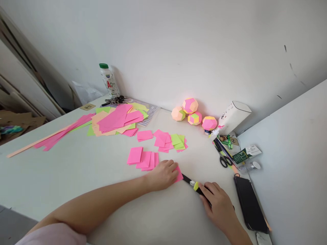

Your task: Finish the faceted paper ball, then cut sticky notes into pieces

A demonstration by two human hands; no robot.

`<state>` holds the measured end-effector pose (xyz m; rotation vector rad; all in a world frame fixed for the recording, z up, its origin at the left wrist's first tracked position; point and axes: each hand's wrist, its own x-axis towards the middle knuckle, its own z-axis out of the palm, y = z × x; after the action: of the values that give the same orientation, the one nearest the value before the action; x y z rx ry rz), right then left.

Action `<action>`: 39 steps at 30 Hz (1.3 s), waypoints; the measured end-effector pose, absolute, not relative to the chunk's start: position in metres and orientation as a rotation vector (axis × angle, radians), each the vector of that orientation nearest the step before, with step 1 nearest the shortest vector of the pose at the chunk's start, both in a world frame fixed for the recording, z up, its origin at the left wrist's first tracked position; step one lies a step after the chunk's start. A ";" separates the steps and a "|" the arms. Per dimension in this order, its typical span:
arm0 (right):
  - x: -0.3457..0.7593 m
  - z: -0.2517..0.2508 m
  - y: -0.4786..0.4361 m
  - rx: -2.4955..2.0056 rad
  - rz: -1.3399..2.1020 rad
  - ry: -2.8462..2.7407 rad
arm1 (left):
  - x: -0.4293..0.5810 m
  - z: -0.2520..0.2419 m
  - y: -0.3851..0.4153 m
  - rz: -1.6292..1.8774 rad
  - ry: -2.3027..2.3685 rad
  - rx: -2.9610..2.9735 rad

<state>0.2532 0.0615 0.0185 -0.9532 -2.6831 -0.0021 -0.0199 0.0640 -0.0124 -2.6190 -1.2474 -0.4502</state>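
Observation:
My left hand (165,174) is closed over a small folded piece of pink paper (179,175), whose right part sticks out past the fingers. A utility knife (188,179) with a dark blade and a yellow-green part lies in my right hand (218,202), fingers wrapped round its handle. The blade's tip meets the right edge of the paper. Just beyond my left hand are pink paper squares (144,160), some of them folded. Farther back lie a pink stack (163,140) and green squares (178,141).
Coloured sheets (114,119) and long strips (61,134) cover the left. At the wall stand a bottle (109,81) and several paper balls (190,106). Scissors (226,161), a small jar (250,166) and a black phone-like case (250,204) line the right side.

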 end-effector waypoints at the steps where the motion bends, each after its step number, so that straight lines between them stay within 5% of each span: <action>1: 0.252 0.018 0.061 -0.956 -0.008 -2.677 | -0.020 -0.012 0.064 -0.450 -1.246 -2.620; 39: 0.233 0.010 0.065 -1.061 -0.092 -2.587 | -0.020 -0.011 0.059 -0.404 -1.185 -2.611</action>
<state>0.2325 0.0652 0.0101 -1.0610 -2.5872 -0.0925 -0.0200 0.0595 -0.0110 -2.6114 -1.1850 -0.4039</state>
